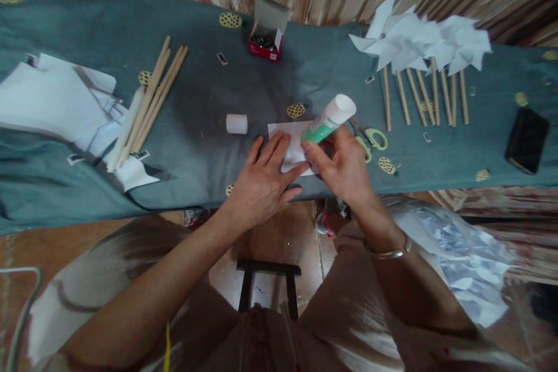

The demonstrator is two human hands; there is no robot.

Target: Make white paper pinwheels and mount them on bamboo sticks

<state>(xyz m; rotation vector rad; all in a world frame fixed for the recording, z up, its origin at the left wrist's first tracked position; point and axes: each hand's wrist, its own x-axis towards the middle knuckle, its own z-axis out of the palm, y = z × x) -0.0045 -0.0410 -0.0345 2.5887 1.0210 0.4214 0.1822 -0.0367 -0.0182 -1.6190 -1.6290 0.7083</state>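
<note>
A small piece of white paper [279, 131] lies on the table near its front edge. My left hand [268, 177] rests flat on it with the fingers spread. In my right hand [342, 163] is a green and white glue stick [325, 123], tilted, its lower end down at the paper; the tip is hidden by my fingers. The white glue cap [236, 124] lies to the left of the paper. Just beyond my right hand are scissors [374, 139] with light green handles, partly covered by the hand.
At the back stands an open red box [265, 46] of small metal pieces. Several paper pinwheels [418, 40] on sticks lie at the right, with a dark phone-like object [526, 140] beyond. Wooden sticks [153, 99] and white paper sheets [52, 96] lie at the left.
</note>
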